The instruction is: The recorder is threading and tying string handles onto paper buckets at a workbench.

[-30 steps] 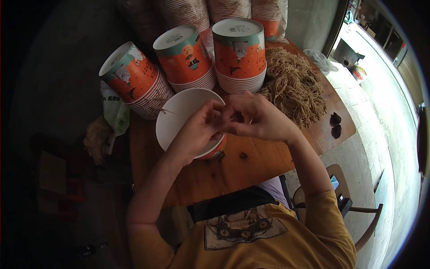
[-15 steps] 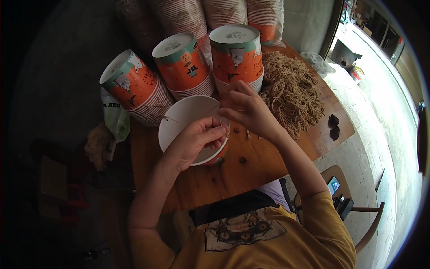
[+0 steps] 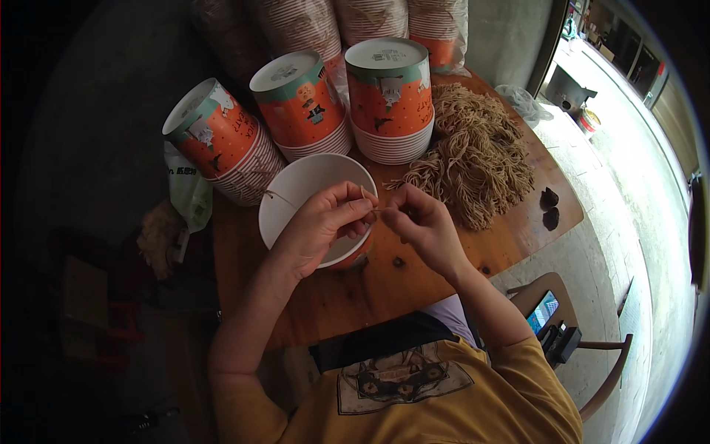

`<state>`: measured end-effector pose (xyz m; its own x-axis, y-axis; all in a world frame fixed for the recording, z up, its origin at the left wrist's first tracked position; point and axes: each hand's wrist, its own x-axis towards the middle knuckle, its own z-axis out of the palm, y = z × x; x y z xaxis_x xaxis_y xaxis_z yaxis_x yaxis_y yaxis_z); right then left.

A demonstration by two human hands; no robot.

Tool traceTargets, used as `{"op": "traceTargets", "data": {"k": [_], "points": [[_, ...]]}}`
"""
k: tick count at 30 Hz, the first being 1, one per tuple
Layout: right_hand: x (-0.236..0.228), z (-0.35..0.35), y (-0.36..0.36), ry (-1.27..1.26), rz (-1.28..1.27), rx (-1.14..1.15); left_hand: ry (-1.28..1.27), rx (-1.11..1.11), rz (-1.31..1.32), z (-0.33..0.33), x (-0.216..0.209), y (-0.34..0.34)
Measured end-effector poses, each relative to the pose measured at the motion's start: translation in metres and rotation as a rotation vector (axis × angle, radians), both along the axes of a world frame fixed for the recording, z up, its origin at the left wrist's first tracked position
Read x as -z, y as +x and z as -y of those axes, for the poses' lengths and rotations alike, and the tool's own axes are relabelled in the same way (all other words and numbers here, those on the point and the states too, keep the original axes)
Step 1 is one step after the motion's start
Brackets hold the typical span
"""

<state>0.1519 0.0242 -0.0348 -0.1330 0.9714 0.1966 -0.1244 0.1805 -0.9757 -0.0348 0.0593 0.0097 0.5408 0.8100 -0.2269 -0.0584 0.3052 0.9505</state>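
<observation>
A paper bucket (image 3: 285,222), white inside and orange outside, stands mouth up at the table's middle. A tan cord (image 3: 277,196) shows at its left rim. My left hand (image 3: 325,222) reaches over the bucket's mouth, thumb and fingers closed by the right rim. Just right of that rim, my right hand (image 3: 423,228) is also closed in a pinch, its fingertips nearly meeting the left ones. A thin bit of cord (image 3: 378,210) shows between the fingertips of both hands. The rim at that spot is partly hidden by my fingers.
Three upside-down stacks of orange buckets (image 3: 222,140) stand behind, with plastic-wrapped stacks (image 3: 296,26) farther back. A heap of tan cords (image 3: 484,155) lies at the right. Two small dark objects (image 3: 550,209) sit near the right table edge. A chair (image 3: 543,292) holds a phone (image 3: 543,311).
My right hand has come down and nearer, from above the far rim to beside my left hand's fingertips. My left hand stays almost in place, still pinching.
</observation>
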Motion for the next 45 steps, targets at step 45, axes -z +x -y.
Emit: {"op": "traceTargets", "data": {"k": [45], "points": [[-0.009, -0.022, 0.015, 0.558, 0.211, -0.116, 0.012, 0.144, -0.151, -0.006, -0.02, 0.002]]}}
